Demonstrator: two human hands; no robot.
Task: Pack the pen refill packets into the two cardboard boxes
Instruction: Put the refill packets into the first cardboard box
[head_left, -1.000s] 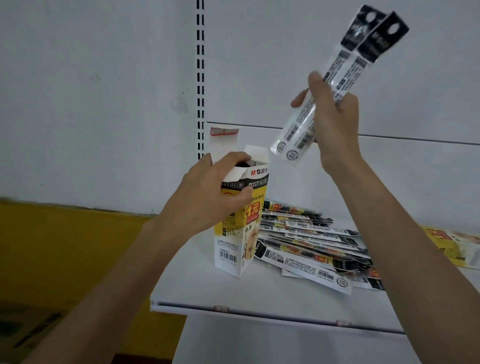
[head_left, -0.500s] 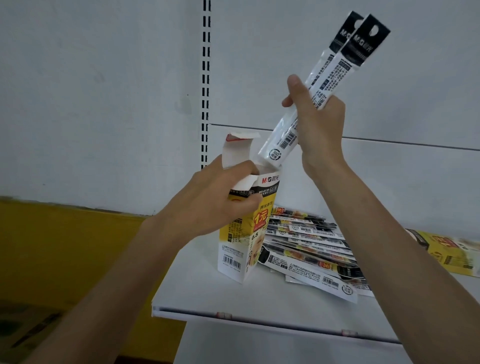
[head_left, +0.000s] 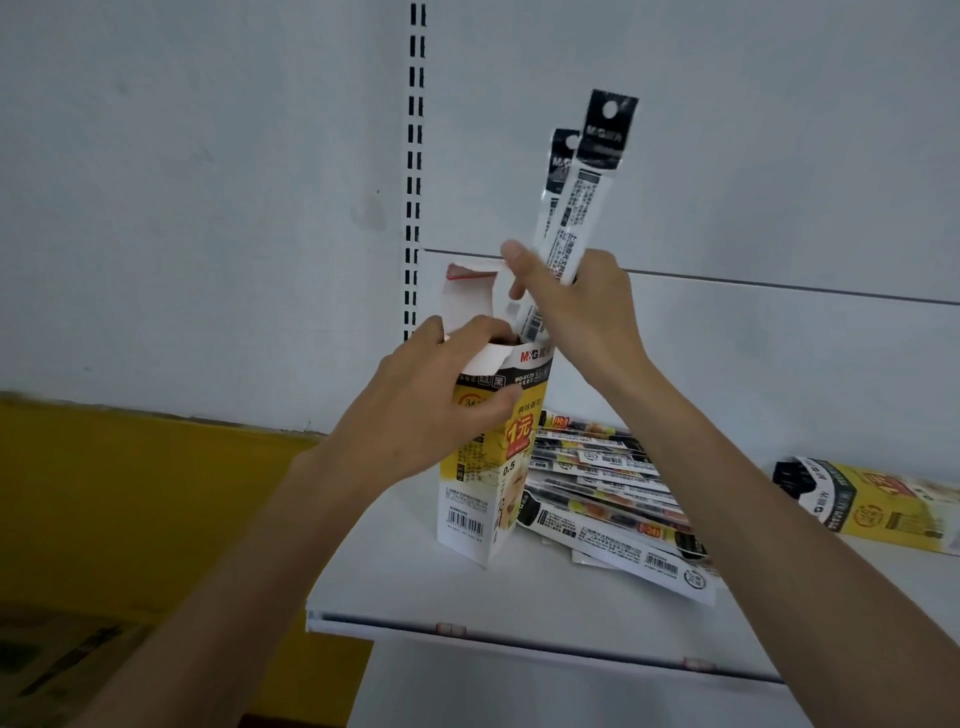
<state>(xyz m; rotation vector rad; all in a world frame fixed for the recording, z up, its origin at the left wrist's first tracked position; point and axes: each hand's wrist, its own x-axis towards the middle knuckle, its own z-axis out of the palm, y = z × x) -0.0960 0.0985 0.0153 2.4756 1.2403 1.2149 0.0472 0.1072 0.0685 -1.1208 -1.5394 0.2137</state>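
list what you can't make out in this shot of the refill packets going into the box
Head view only:
- Inside of the upright box: hidden by its walls and the left hand, so its fill is unknown.
- Lower ends of the held packets: covered by the right hand.
- Second box: cut off by the right edge.
- Pile of packets: count unclear, overlapped and partly behind the right forearm.

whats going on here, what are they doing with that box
A person is packing pen refill packets into an upright cardboard box on a white shelf. The left hand steadies the box near its open top, while the right hand lowers two packets into the opening, lower ends just entering. A loose pile of packets waits beside the box, and a second box lies flat further right.
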